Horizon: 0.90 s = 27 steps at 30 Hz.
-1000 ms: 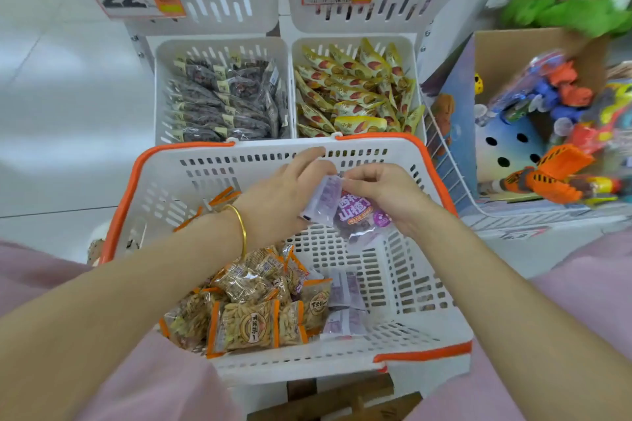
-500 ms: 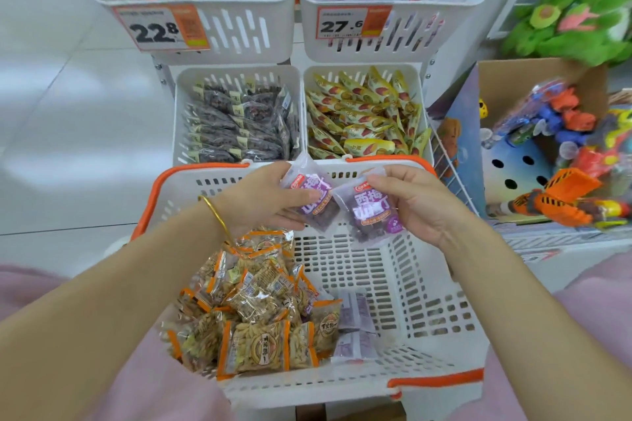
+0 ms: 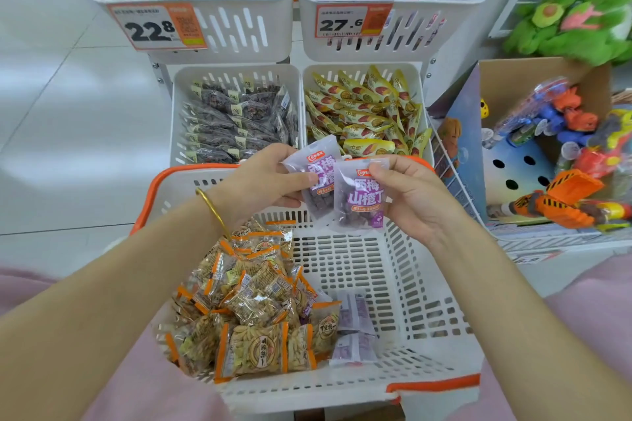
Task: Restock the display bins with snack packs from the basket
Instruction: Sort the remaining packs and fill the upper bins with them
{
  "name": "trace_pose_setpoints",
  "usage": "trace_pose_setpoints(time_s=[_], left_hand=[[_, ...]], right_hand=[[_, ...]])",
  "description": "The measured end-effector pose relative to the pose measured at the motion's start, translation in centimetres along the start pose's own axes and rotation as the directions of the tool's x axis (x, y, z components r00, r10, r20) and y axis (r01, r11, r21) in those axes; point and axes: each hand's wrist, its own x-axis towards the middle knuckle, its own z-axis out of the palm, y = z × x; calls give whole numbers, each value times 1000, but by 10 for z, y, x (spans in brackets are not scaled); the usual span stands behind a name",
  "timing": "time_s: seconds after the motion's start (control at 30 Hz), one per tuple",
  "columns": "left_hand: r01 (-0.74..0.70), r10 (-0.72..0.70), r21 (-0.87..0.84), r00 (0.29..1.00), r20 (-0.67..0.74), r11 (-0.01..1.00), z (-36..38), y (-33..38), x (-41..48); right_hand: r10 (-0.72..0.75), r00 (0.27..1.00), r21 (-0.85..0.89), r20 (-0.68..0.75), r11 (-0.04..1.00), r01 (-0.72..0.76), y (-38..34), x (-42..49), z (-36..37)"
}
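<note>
left hand [image 3: 260,183] pinching purple pack [image 3: 324,166], right hand [image 3: 415,196] pinching second pack [image 3: 359,203], seemingly lifted higher

A single wide-angle camera on the person's head looks forward and steeply down, close above the white slotted plastic basket with an orange rim [image 3: 420,284]. It faces the two-tier white plastic display bins [image 3: 236,41] just beyond it.
</note>
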Motion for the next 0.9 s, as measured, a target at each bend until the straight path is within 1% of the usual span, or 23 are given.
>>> trace_pose_setpoints(time_s=[0.07, 0.17, 0.3, 0.47, 0.5, 0.57, 0.6, 0.73, 0.8, 0.83, 0.87, 0.9], left_hand=[[-4, 4, -35, 1000, -16, 999, 2, 0, 0], [-13, 11, -104, 1000, -15, 995, 4, 2, -1], [8, -9, -164, 1000, -7, 987, 10, 3, -3], [23, -10, -253, 999, 49, 967, 16, 8, -6], [-3, 17, -225, 998, 58, 974, 18, 7, -7], [-81, 84, -39, 994, 72, 996, 23, 3, -7], [-108, 106, 25, 992, 70, 994, 25, 1, -9], [-170, 168, 33, 984, 62, 985, 31, -4, -7], [-214, 213, 48, 977, 28, 976, 33, -2, -8], [-228, 228, 58, 974, 4, 972, 33, -2, -8], [-234, 235, 69, 972, -14, 970, 31, -1, -8], [-243, 245, 80, 969, -20, 967, 28, -1, -8]], right_hand=[[23, 1000, 51, 11, 998, -23, 0, 1, 2], [33, 999, 51, 11, 998, -33, 1, 0, 5], [16, 998, 157, 59, 987, -25, 3, -3, 13], [6, 1000, 288, 27, 957, -14, 6, -2, 17], [8, 1000, 309, 22, 951, -14, 6, -1, 19], [12, 1000, 346, 17, 938, -17, 7, -2, 23], [16, 1000, 358, 16, 934, -20, 7, -1, 24], [14, 1000, 386, -21, 922, -5, 10, -3, 35], [-3, 1000, 383, -18, 924, 10, 11, -3, 40], [-6, 1000, 353, -9, 936, 9, 9, -4, 42], [-7, 1000, 284, 4, 959, 6, 6, -3, 41], [-3, 1000, 172, 30, 985, -2, 0, -1, 37]])
